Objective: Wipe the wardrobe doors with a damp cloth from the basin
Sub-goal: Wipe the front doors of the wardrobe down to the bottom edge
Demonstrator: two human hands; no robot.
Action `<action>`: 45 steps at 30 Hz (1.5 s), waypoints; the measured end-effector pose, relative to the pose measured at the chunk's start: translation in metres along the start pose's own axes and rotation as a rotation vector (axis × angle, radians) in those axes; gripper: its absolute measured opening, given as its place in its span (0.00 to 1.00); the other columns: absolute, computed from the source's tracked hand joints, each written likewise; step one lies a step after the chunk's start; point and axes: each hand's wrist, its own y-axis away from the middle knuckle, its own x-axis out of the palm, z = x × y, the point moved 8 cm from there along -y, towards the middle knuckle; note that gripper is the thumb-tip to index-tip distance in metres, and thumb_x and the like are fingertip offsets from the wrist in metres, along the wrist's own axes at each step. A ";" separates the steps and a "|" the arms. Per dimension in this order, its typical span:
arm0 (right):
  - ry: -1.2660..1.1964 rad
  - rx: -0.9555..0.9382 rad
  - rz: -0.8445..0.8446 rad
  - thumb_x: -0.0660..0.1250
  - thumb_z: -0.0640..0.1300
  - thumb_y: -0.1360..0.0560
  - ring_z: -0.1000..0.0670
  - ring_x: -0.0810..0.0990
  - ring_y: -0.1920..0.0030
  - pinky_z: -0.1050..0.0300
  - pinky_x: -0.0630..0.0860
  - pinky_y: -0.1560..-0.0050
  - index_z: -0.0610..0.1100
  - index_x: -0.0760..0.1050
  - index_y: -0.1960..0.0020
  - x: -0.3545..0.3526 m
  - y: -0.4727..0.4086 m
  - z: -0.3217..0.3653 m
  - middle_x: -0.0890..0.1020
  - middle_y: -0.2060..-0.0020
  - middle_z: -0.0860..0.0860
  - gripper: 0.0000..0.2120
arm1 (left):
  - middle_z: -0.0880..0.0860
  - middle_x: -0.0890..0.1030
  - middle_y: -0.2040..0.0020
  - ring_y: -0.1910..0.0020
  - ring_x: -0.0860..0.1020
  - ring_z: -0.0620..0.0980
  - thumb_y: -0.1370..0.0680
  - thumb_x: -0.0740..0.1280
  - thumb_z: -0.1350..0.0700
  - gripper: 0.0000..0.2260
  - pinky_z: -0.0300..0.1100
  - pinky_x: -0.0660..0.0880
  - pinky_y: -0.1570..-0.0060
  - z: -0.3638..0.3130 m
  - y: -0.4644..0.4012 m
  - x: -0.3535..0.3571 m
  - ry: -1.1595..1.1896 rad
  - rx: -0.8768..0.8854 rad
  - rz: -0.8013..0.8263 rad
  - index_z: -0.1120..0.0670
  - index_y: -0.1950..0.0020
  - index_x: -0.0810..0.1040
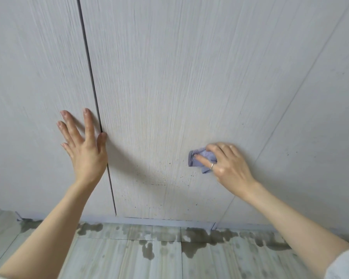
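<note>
The right hand [226, 164], right of centre in the frame, presses a small bunched blue cloth [201, 159] against the middle wardrobe door [169, 87]. Its fingers are curled over the cloth, with the index finger stretched along the top of it and a ring [212, 166] on 1 finger; the cloth pokes out to the left of the fingertips and touches the door panel. Small dark specks dot the door just below and to the left of the cloth.

The left hand [83, 143], left of centre, lies flat on the left wardrobe door [32, 87] with its fingers straight and spread apart, holding nothing. Its thumb reaches right to the dark vertical gap [93, 81] between the 2 doors, which runs from the top of the frame down to the lower edge of the doors.

A third panel [320, 117] fills the right side of the frame, divided from the middle door by a thin slanting seam. All 3 panels are pale grey with a fine vertical grain.

Along the bottom of the frame lies a pale plank-pattern floor [119, 258], with dark wet patches [206, 236] scattered near the foot of the wardrobe. A pale sleeve [345, 264] shows at the lower right corner.
</note>
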 end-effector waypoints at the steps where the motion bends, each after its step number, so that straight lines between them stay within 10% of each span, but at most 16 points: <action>1: 0.003 0.067 -0.070 0.64 0.29 0.29 0.42 0.78 0.56 0.51 0.72 0.59 0.44 0.82 0.46 -0.010 -0.009 -0.015 0.81 0.55 0.41 0.17 | 0.60 0.38 0.23 0.25 0.36 0.61 0.18 0.56 0.55 0.28 0.67 0.43 0.33 -0.001 0.000 0.000 -0.004 0.003 -0.004 0.47 0.23 0.44; 7: -0.010 0.465 -0.415 0.60 0.30 0.28 0.43 0.68 0.49 0.49 0.67 0.51 0.44 0.79 0.41 -0.051 -0.035 -0.080 0.73 0.47 0.44 0.20 | 0.61 0.38 0.23 0.26 0.37 0.63 0.18 0.57 0.56 0.28 0.68 0.44 0.33 0.000 0.001 0.003 -0.006 -0.005 -0.013 0.48 0.22 0.46; 14: -0.002 0.200 0.081 0.79 0.29 0.43 0.42 0.70 0.52 0.49 0.65 0.52 0.40 0.83 0.53 0.015 0.044 -0.020 0.81 0.57 0.39 0.20 | 0.60 0.37 0.23 0.26 0.36 0.61 0.17 0.55 0.55 0.26 0.66 0.41 0.32 0.003 0.004 0.009 0.028 -0.023 -0.029 0.47 0.22 0.46; 23: 0.038 0.439 -0.322 0.60 0.29 0.32 0.43 0.68 0.51 0.49 0.65 0.54 0.38 0.81 0.50 -0.050 -0.002 -0.094 0.74 0.50 0.41 0.15 | 0.58 0.37 0.23 0.25 0.36 0.60 0.17 0.53 0.58 0.27 0.63 0.40 0.31 0.008 0.016 0.020 0.086 -0.038 -0.061 0.43 0.23 0.45; 31: -0.030 0.341 0.183 0.77 0.24 0.51 0.41 0.77 0.64 0.53 0.73 0.66 0.39 0.82 0.58 0.035 0.104 -0.029 0.79 0.60 0.40 0.24 | 0.63 0.39 0.24 0.26 0.38 0.63 0.18 0.54 0.61 0.26 0.51 0.38 0.33 0.010 0.017 0.019 0.039 0.034 -0.046 0.49 0.22 0.48; 40: -0.108 0.784 -0.195 0.66 0.25 0.38 0.43 0.68 0.51 0.50 0.72 0.61 0.38 0.79 0.48 -0.001 0.091 -0.082 0.74 0.52 0.37 0.21 | 0.64 0.39 0.24 0.26 0.37 0.64 0.18 0.54 0.61 0.26 0.48 0.35 0.35 0.016 0.021 0.024 0.028 0.058 -0.024 0.49 0.22 0.48; 45: -0.184 0.897 0.052 0.69 0.21 0.43 0.37 0.76 0.57 0.50 0.73 0.68 0.36 0.80 0.51 0.049 0.137 -0.034 0.74 0.56 0.37 0.22 | 0.63 0.38 0.24 0.26 0.36 0.63 0.18 0.54 0.60 0.26 0.52 0.37 0.34 0.014 0.020 0.023 0.036 0.074 -0.008 0.49 0.22 0.47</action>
